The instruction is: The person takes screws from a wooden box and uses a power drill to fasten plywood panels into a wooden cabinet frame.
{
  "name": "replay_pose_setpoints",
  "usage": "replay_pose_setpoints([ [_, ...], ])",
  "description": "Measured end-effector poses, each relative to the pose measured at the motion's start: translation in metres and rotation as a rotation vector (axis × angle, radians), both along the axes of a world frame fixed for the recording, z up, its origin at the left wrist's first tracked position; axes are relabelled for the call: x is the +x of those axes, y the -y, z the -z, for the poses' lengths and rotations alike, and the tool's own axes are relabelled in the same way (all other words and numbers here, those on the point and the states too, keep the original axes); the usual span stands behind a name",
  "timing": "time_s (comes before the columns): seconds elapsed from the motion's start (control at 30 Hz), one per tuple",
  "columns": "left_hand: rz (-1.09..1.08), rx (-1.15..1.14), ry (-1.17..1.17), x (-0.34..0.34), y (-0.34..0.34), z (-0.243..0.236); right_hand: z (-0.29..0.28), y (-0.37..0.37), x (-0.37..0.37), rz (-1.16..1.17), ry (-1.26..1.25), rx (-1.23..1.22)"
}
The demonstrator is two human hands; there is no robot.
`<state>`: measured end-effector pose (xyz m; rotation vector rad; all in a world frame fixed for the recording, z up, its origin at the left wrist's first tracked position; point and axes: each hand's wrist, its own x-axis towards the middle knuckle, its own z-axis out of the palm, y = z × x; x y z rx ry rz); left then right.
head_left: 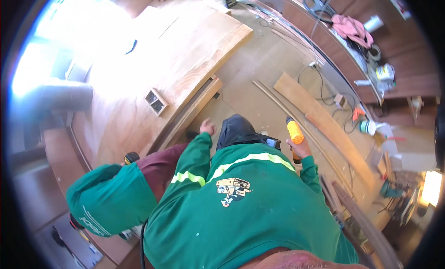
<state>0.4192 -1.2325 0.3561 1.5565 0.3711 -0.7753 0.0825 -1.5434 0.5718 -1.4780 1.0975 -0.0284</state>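
My right hand (302, 148) is closed round the grip of a yellow cordless drill (295, 131), its dark front end pointing away from me. The drill is held out at my right side, above the floor near some long wooden strips. My left hand (208, 126) hangs in front of me with nothing in it and its fingers partly apart. It is close to the edge of a large plywood-topped table (204, 51) but apart from it. On that top lies a small wooden box (156, 102) with two dark compartments.
At my left a co-worker in a green shirt (116, 192) bends by the table, next to a black-and-yellow tool (131, 158). A wide board (324, 125) and long strips (278, 102) lie on the floor to the right. Beyond them are cables, a white-and-green tub (367, 127) and cluttered shelving.
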Motion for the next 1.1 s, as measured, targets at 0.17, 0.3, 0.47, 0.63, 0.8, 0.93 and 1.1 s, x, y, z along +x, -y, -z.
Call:
replay_pose_setpoints([
  [0.17,-0.042,-0.157,-0.156,0.049,0.139,-0.06,0.006,0.087,0.033,-0.082,-0.098,-0.054],
  [0.3,-0.489,-0.377,-0.563,0.089,0.211,-0.045,0.022,0.145,0.077,0.039,-0.014,0.077],
  [0.47,-0.748,-0.337,-0.471,0.152,0.283,0.051,-0.008,0.222,0.171,-0.065,0.02,0.108],
  [0.63,-0.752,-0.34,-0.4,0.189,0.388,0.125,-0.035,0.326,0.281,-0.024,-0.096,0.302],
  [0.8,-1.273,-0.683,-0.745,0.218,0.483,0.095,0.006,0.411,0.441,-0.039,-0.079,0.352],
  [0.93,-1.509,-0.737,-0.67,0.207,0.53,0.161,0.071,0.473,0.581,-0.245,-0.132,0.434],
  [1.1,-1.684,-0.792,-0.597,0.25,0.585,0.188,0.15,0.503,0.705,-0.502,-0.121,0.648],
])
